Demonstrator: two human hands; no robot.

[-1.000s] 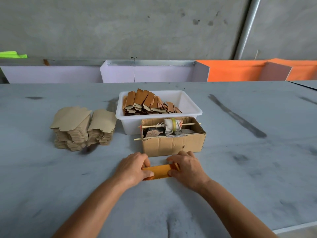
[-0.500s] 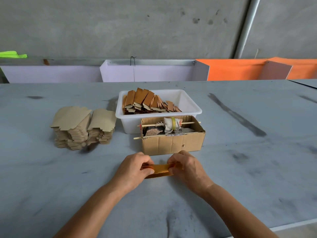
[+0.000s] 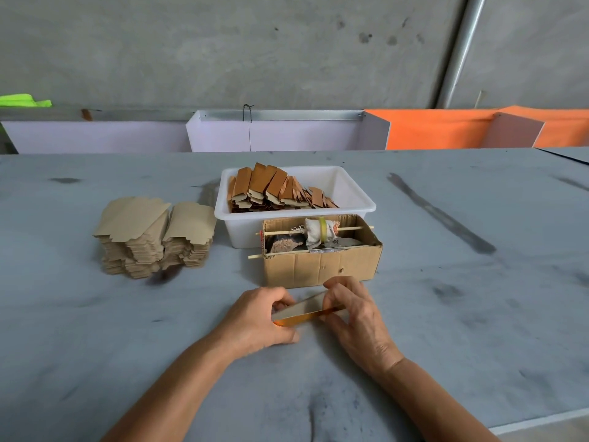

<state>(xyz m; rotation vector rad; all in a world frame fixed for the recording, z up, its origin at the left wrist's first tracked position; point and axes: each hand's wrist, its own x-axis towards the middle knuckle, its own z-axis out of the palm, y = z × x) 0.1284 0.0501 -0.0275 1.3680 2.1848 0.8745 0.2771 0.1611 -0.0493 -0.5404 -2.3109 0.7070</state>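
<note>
- Carton blank (image 3: 304, 309): orange outside, grey inside; low over the table (image 3: 478, 314), just in front of the cardboard box (image 3: 322, 267), held on edge, seemingly to fold along a crease.
- Left hand (image 3: 258, 317): fingers curled, pinching the blank's left end.
- Right hand (image 3: 353, 314): fingertips pinching the right end, steadying it.
- Change: a second ago the blank lay flat, orange face up; now it is tilted and the grey face shows.
- White tub (image 3: 350, 193): holds folded pieces, within reach.
</note>
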